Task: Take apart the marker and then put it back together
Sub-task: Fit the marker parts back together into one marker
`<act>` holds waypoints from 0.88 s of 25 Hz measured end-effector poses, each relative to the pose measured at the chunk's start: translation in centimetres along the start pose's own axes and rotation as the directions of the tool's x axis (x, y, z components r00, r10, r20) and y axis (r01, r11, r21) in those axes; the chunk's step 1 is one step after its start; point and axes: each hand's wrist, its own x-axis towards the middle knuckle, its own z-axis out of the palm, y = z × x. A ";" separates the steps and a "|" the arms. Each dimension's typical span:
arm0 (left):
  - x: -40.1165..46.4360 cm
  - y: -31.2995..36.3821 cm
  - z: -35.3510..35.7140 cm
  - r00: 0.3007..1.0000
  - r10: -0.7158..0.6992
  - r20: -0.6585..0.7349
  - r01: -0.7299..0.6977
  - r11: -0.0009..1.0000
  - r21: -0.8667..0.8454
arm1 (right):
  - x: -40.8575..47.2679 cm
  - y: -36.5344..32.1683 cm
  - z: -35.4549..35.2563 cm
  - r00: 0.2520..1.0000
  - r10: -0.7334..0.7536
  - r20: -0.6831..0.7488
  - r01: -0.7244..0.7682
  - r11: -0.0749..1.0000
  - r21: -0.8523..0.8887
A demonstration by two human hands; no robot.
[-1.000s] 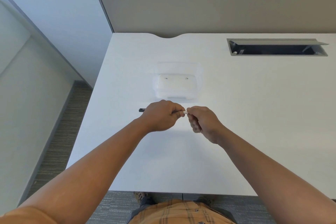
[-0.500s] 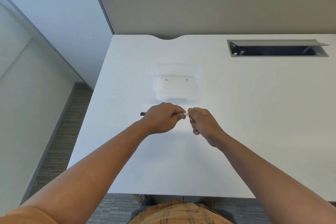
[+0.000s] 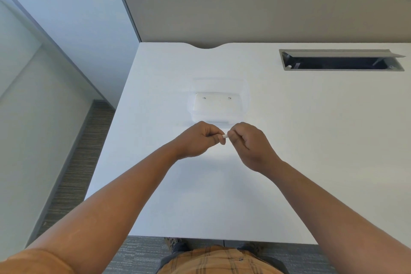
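Note:
Both hands meet above the middle of the white desk [image 3: 311, 140]. My left hand [image 3: 198, 139] is closed around the marker [image 3: 225, 135], of which only a short white piece shows between the two hands. My right hand [image 3: 249, 142] pinches that white end with its fingertips. The rest of the marker is hidden inside my left fist; no dark tip sticks out on its left side.
A clear plastic tray [image 3: 219, 104] lies on the desk just beyond my hands. A cable opening with a raised grey flap [image 3: 340, 60] sits at the back right. A beige partition [image 3: 266, 6] closes the far edge. The desk's left edge drops to carpet [image 3: 73, 173].
The marker's dark end that stuck out left of my left fist is no longer visible. Both hands stay together, shifted slightly toward the tray.

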 end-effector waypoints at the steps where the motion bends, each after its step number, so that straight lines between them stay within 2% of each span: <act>1: 0.0 0.2 -0.1 1.000 -0.002 0.020 0.003 0.998 -0.056 | -0.1 0.3 0.1 0.997 -0.076 -0.024 0.075 0.997 -0.036; 2: 0.0 0.3 0.0 1.000 -0.004 0.024 0.006 0.997 -0.076 | -0.1 0.5 0.3 0.993 -0.110 -0.040 0.109 0.993 -0.034; 3: 0.1 0.4 0.3 1.000 0.006 0.008 -0.006 0.998 -0.067 | 0.0 0.4 0.4 0.996 -0.071 -0.052 0.072 0.997 0.034; 5: 0.5 0.4 0.6 0.998 0.022 -0.064 -0.017 0.997 0.075 | 0.4 -0.6 1.0 0.984 0.174 -0.029 -0.159 0.944 0.290; 6: 0.4 0.4 0.7 0.995 0.031 -0.100 -0.009 0.977 0.213 | 0.6 -1.2 1.1 0.940 0.338 0.043 -0.323 0.842 0.432; 7: 0.4 0.4 0.8 0.990 0.066 -0.127 -0.014 0.927 0.374 | 0.8 -1.5 1.2 0.861 0.480 0.168 -0.487 0.679 0.549; 8: 0.3 0.4 1.0 0.981 0.136 -0.137 -0.048 0.860 0.508 | 1.0 -1.8 0.9 0.761 0.556 0.333 -0.622 0.481 0.618; 9: 0.2 0.3 1.3 0.971 0.198 -0.132 -0.087 0.811 0.579 | 1.1 -1.9 0.6 0.679 0.580 0.450 -0.703 0.338 0.626; 10: 0.1 0.3 1.4 0.968 0.221 -0.121 -0.107 0.797 0.595 | 1.1 -1.9 0.5 0.642 0.582 0.498 -0.736 0.289 0.612; 11: 0.1 0.3 1.4 0.972 0.205 -0.114 -0.104 0.812 0.575 | 1.1 -1.9 0.4 0.666 0.584 0.463 -0.727 0.369 0.580; 12: 0.3 0.1 1.4 0.982 0.153 -0.109 -0.075 0.852 0.517 | 0.9 -1.9 0.4 0.738 0.570 0.361 -0.667 0.532 0.521; 13: 0.4 0.2 1.3 0.991 0.093 -0.098 -0.042 0.900 0.434 | 0.6 -1.6 0.6 0.826 0.519 0.220 -0.559 0.707 0.433; 14: 0.5 0.2 1.2 0.996 0.046 -0.075 -0.020 0.945 0.325 | 0.5 -1.3 0.7 0.898 0.431 0.086 -0.433 0.834 0.342; 15: 0.6 0.1 1.0 0.999 0.015 -0.045 -0.005 0.979 0.203 | 0.3 -0.9 0.8 0.949 0.316 -0.004 -0.303 0.913 0.272; 17: 0.5 0.2 0.5 1.000 -0.003 0.018 0.004 1.000 -0.005 | 0.1 0.0 0.7 0.994 0.086 -0.067 -0.075 0.986 0.147; 19: 0.5 0.2 0.6 1.000 0.012 0.021 -0.011 0.999 -0.043 | 0.0 0.1 0.7 0.996 -0.005 -0.089 0.011 0.998 0.062; 20: 0.7 0.3 0.7 0.999 0.027 -0.018 -0.027 0.999 0.023 | 0.0 -0.2 0.9 0.994 0.034 -0.103 -0.025 0.996 0.088; 21: 0.8 0.5 0.8 0.997 0.047 -0.056 -0.040 0.991 0.124 | 0.1 -0.6 1.2 0.984 0.143 -0.106 -0.124 0.978 0.168; 22: 0.9 0.7 0.8 0.994 0.068 -0.085 -0.044 0.967 0.250 | 0.3 -1.1 1.2 0.950 0.306 -0.060 -0.274 0.911 0.310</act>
